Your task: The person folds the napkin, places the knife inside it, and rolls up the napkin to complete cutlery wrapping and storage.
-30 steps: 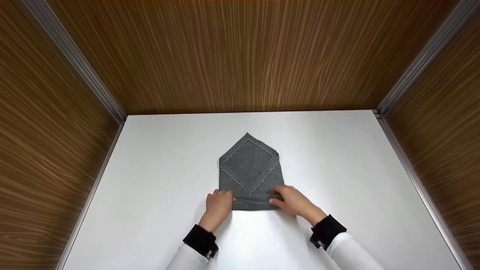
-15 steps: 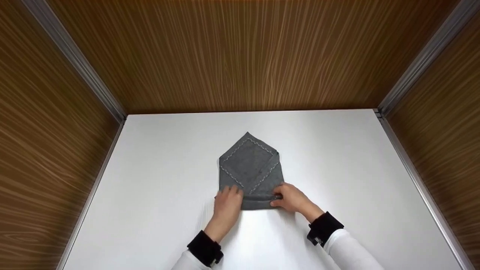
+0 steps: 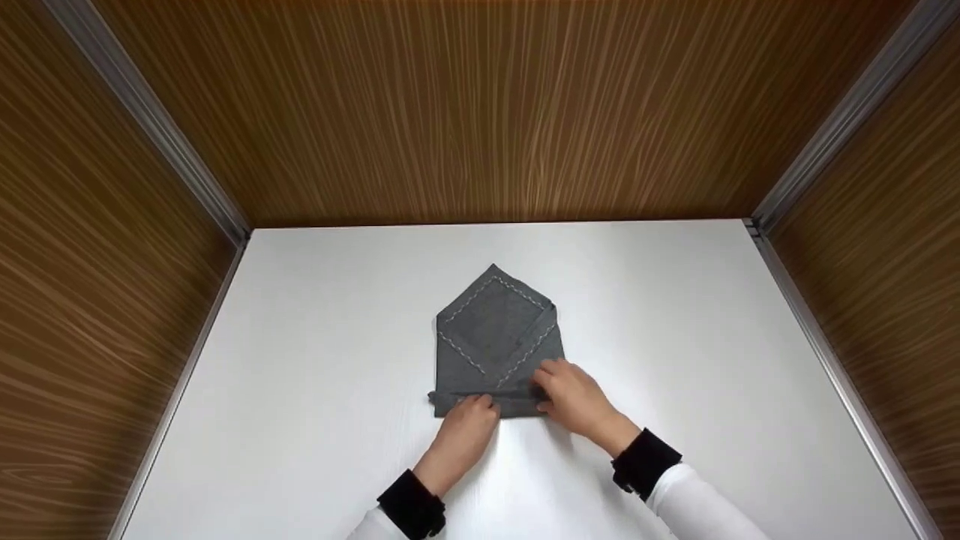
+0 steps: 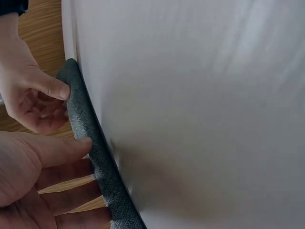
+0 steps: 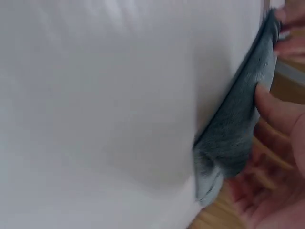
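Note:
A grey cloth (image 3: pixel 495 330) with white stitching lies on the white table (image 3: pixel 315 337), folded like an envelope with its point away from me. Its near edge is turned up into a narrow band. My left hand (image 3: pixel 478 409) pinches the middle of that band, thumb on the near side. My right hand (image 3: pixel 551 394) pinches the band's right end. In the left wrist view the cloth (image 4: pixel 90 143) runs as a dark rolled edge between the left hand (image 4: pixel 43 167) and the right hand (image 4: pixel 33 95). In the right wrist view the right hand's thumb (image 5: pixel 274 107) presses on the cloth (image 5: pixel 233 138).
Brown wood-grain walls (image 3: pixel 480 112) close the table in at the back and both sides, with metal strips (image 3: pixel 150 127) in the corners. White table surface lies bare to the left, right and behind the cloth.
My left hand has slid right along the near band, from its left corner to the middle, baring that corner. The right hand has shifted a little left and up.

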